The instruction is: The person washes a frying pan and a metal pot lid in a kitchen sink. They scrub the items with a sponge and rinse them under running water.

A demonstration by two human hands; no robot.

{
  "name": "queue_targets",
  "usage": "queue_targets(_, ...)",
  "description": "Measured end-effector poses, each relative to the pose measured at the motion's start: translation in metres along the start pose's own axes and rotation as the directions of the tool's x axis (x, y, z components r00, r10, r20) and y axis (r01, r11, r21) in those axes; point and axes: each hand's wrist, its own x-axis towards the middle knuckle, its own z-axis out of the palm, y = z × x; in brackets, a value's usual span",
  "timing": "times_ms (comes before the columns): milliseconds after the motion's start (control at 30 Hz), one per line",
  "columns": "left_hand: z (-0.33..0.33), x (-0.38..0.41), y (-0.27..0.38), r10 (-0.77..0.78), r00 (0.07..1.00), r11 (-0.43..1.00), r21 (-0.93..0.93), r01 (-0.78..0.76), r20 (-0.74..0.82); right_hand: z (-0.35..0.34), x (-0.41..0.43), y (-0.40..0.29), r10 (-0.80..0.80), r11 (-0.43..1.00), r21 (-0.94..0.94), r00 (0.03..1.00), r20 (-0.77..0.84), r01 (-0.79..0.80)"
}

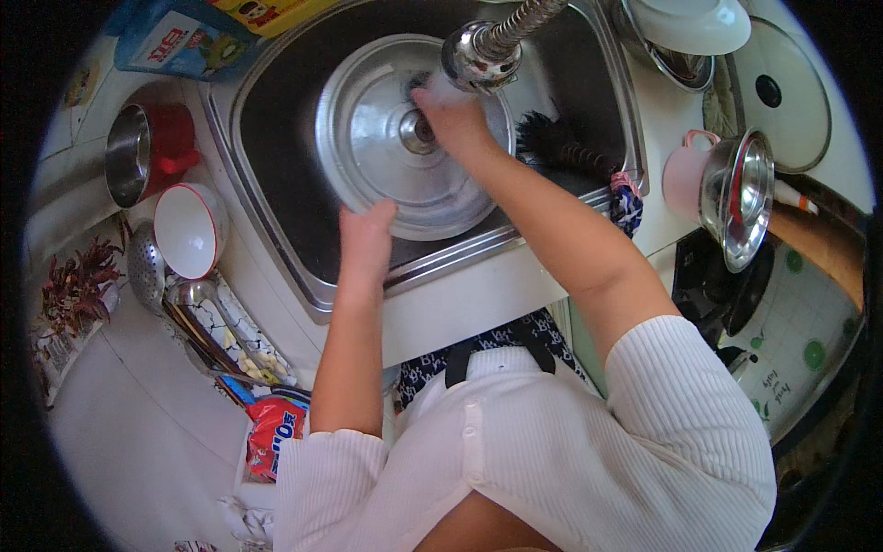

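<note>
A round aluminium pot lid [359, 152] with a raised centre knob [418, 131] is held tilted inside the stainless steel sink [276, 228]. My left hand [365, 231] grips its near rim, thumb on top. My right hand [455, 121] reaches over the lid just beyond the knob, under the chrome spray head [483, 58] of a flexible tap. A dark patch shows at its fingertips. Blur and the tap hide whether it is a scrubber or a reflection. Right of the lid, a black bristle brush [552, 138] leans on the sink's rim, its cloth-wrapped end [626, 203] outside.
On the left stand a red pot [162, 148], a white bowl [186, 234] and a skimmer [146, 262]. A blue detergent bottle [186, 41] is behind the sink. At right are a pink mug [686, 176], metal basins [748, 200] and a glass lid [793, 103].
</note>
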Motion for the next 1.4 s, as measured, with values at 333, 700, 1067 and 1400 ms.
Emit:
queue_targets(333,0.01,-0.007,0.0,0.036,0.999,0.999,-0.015,-0.037,-0.02,-0.002,-0.009,-0.049,0.178,0.984,-0.034,0.984,0.019,-0.177)
queue_targets(700,0.005,-0.001,0.004,0.098,0.993,0.991,-0.08,-0.103,-0.068,-0.009,-0.059,-0.061,-0.021,0.981,-0.192,0.998,-0.059,0.009)
queue_targets(1067,0.004,-0.005,0.0,-0.009,1.0,0.979,-0.201,0.007,-0.005,0.009,-0.004,-0.056,-0.331,0.941,-0.085,0.943,-0.041,0.327)
queue_targets(1400,0.005,-0.005,-0.013,0.034,0.998,0.981,-0.194,-0.025,0.046,-0.001,-0.008,-0.071,-0.257,0.966,-0.003,0.957,0.135,0.26)
